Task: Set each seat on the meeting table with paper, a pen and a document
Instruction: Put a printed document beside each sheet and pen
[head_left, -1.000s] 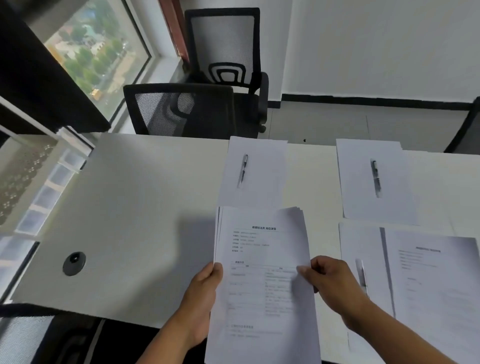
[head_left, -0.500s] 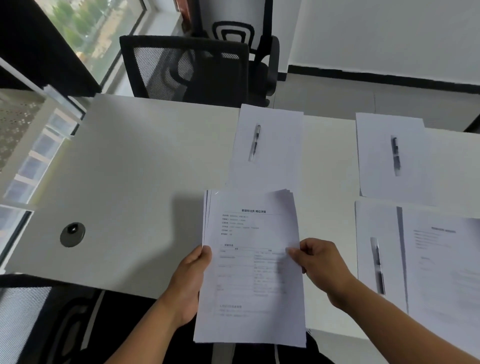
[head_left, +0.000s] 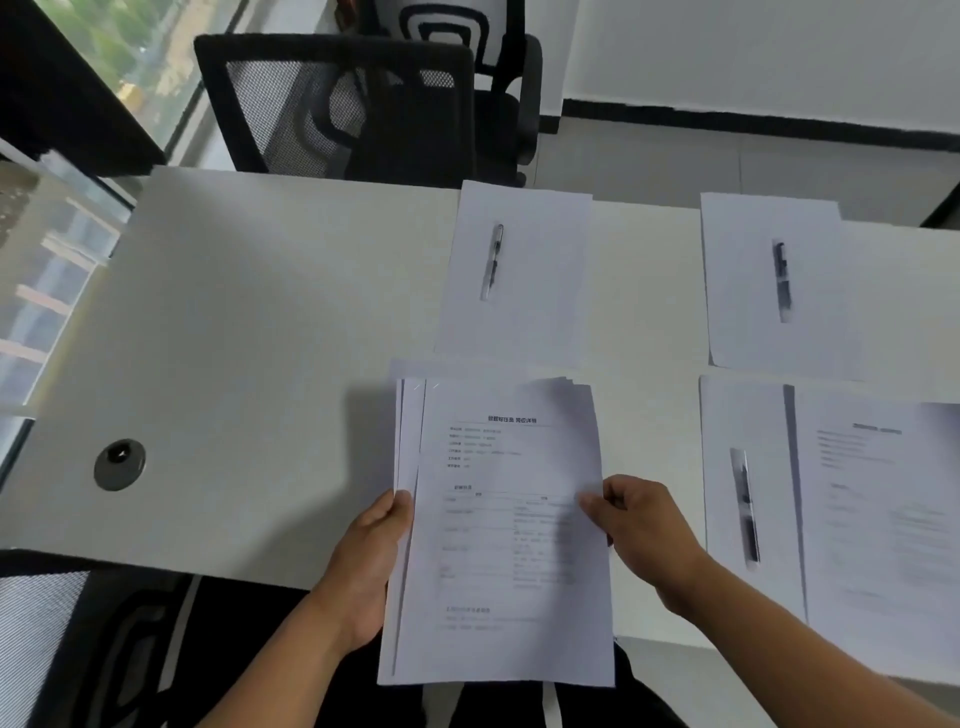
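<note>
Documents (head_left: 498, 519) in a small stack are held up over the near edge of the white meeting table (head_left: 249, 332), in the middle of the head view. Printed lines cover the top page, but the words are too blurry to read. On the left side of the stack, the left hand (head_left: 366, 566) grips the pages, with its thumb lying on the front. At the right edge, the right hand (head_left: 641, 525) pinches the top page between its thumb and curled fingers. Just past the stack, on the far side of the table, a blank sheet of paper (head_left: 540, 270) lies flat, and a silver pen (head_left: 492, 261) rests on it. To the right of that one lies a second blank sheet (head_left: 748, 312) with a dark pen (head_left: 782, 280) on top. Near the right edge of the table is a third sheet (head_left: 727, 415) with its own pen (head_left: 746, 506), and a printed page (head_left: 883, 519) lies partly over this sheet. A round grey cap (head_left: 119, 464) sits in the table top, far off to the left. Behind the table stands a black mesh chair (head_left: 337, 104), with another chair (head_left: 467, 31) just behind it. A window (head_left: 130, 47) shows green trees at the far left.
</note>
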